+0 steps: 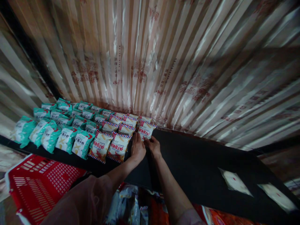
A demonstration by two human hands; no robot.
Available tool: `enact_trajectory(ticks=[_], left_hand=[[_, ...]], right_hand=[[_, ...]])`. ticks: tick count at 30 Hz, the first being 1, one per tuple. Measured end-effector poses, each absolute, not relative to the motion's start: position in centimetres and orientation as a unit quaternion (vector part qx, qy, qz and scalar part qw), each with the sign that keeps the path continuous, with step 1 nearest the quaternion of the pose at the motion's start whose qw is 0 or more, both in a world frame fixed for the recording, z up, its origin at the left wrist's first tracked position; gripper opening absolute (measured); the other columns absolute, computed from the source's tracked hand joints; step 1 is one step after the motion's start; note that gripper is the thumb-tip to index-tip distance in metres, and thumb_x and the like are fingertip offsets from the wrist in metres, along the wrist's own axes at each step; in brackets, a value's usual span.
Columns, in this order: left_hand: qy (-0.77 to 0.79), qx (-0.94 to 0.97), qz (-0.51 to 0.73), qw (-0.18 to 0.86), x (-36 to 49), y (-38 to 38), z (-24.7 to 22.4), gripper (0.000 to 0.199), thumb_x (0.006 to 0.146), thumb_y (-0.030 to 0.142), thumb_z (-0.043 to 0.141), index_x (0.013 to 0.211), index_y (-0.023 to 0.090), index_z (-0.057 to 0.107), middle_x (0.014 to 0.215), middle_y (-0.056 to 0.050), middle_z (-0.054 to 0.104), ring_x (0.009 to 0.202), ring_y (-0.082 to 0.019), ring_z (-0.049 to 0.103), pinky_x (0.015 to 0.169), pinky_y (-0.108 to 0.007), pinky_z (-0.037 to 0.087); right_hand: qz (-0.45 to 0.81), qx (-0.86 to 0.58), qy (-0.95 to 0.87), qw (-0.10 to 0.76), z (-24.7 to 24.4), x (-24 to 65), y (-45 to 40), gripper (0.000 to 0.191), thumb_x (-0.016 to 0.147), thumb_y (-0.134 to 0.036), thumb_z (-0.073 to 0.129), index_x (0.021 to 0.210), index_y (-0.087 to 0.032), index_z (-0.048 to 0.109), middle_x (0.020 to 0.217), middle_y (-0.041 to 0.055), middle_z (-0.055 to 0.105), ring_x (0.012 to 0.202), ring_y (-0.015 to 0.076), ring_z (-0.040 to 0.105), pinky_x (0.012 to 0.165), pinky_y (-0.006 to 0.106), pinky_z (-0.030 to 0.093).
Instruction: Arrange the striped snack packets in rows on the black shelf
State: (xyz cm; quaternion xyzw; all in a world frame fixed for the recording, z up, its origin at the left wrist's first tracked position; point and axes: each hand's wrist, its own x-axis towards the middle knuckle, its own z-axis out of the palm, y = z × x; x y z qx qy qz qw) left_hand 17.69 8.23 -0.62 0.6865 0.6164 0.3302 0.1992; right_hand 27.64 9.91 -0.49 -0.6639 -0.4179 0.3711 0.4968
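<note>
On the black shelf (187, 165), my left hand (138, 148) and my right hand (153, 146) are both at the lower edge of a cream snack bag (145, 129) with red lettering. The left fingers lie together against its left side, and the right fingers are bent around its lower right corner. To the left stand more cream bags with striped edges, among them a front one (118, 147). Rows of teal and white bags (81, 143) fill the shelf's left end.
Two flat white packets (235, 181) (277, 197) lie on the shelf at the right. A red basket (42, 187) is below at the left. Below the shelf are more packages (134, 211). Striped plastic sheeting (140, 56) hangs behind.
</note>
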Motion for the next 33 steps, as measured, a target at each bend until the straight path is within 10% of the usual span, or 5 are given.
enact_trajectory(ticks=[16, 33], left_hand=[[0.630, 0.698, 0.287, 0.183, 17.0, 7.9, 0.7, 0.056, 0.080, 0.012, 0.044, 0.135, 0.002, 0.037, 0.145, -0.021, 0.031, 0.135, -0.028, 0.028, 0.111, -0.041, 0.028], [0.583, 0.746, 0.283, 0.152, 16.7, 7.5, -0.9, 0.054, 0.078, 0.006, 0.040, 0.132, -0.001, 0.040, 0.146, -0.020, 0.028, 0.138, -0.027, 0.019, 0.112, -0.040, 0.026]], right_hand=[[0.227, -0.761, -0.496, 0.350, 0.2, 27.0, 10.5, 0.051, 0.076, -0.033, 0.054, 0.126, -0.023, 0.050, 0.092, 0.0036, 0.069, 0.083, 0.0192, 0.064, 0.072, 0.028, 0.047], [0.202, -0.718, -0.544, 0.384, -0.4, 26.6, 10.2, 0.044, 0.073, -0.034, 0.053, 0.115, -0.021, 0.057, 0.082, 0.0021, 0.067, 0.075, 0.0200, 0.061, 0.069, 0.030, 0.047]])
